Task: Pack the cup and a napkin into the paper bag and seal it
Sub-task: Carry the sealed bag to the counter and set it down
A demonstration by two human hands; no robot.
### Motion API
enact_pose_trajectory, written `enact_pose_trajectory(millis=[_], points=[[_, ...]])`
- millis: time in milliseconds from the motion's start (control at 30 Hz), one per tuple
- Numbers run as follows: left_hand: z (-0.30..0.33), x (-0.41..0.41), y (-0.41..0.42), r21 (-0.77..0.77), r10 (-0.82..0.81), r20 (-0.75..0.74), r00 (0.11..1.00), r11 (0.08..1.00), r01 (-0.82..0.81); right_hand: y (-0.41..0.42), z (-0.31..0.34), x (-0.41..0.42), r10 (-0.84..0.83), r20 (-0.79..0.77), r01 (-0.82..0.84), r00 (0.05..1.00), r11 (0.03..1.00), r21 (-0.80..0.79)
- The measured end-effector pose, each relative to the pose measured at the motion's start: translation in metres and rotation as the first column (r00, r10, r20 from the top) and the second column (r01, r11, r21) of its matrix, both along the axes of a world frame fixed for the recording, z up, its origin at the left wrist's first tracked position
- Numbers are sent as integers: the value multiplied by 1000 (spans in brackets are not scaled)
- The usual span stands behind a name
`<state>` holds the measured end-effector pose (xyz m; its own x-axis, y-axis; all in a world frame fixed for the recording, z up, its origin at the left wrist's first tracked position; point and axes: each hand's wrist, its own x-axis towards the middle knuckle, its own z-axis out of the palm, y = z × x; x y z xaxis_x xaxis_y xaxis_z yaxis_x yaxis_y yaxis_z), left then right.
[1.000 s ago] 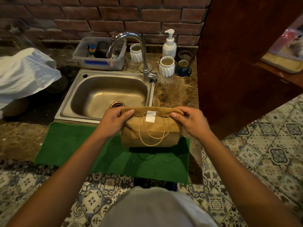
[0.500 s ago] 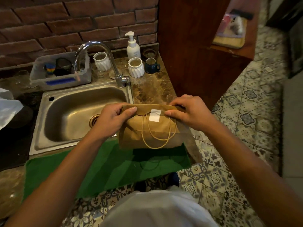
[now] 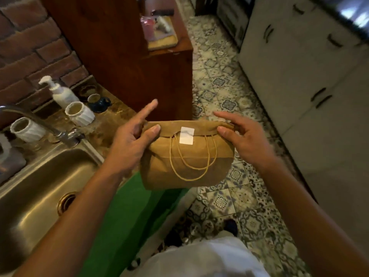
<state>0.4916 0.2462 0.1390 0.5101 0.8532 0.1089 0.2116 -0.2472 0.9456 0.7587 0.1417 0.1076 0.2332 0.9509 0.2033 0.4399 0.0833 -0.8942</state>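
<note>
The bag has been lifted off the green mat and swung right, away from the sink. Both thumbs still pinch its folded top: left hand (image 3: 127,140) and right hand (image 3: 242,137) grip the paper bag (image 3: 187,156) in the air. The sticker (image 3: 187,135) holds the flap; sealing looks done, so next comes setting the bag down.
</note>
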Motion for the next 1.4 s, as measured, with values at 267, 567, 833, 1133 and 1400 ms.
enact_pose_trajectory(millis=[267, 567, 833, 1133, 1400], points=[[-12, 171, -40, 61, -326, -61, 943, 942, 330, -126, -11, 124, -333, 15, 333, 943, 943, -9], [-16, 367, -113, 20, -559, 11, 829, 829, 559, -246, -4, 253, -606, -57, 607, 793, 795, -4], [3, 519, -173, 24, -744, 56, 666, 668, 744, -338, 19, 330, -819, -2, 818, 574, 573, 59], [4, 653, -217, 39, -896, 97, 433, 438, 898, -401, 27, 393, -928, 165, 922, 334, 359, 148], [11, 787, -234, 114, -969, 85, 233, 242, 964, -416, 46, 466, -980, 148, 978, 135, 156, 141]])
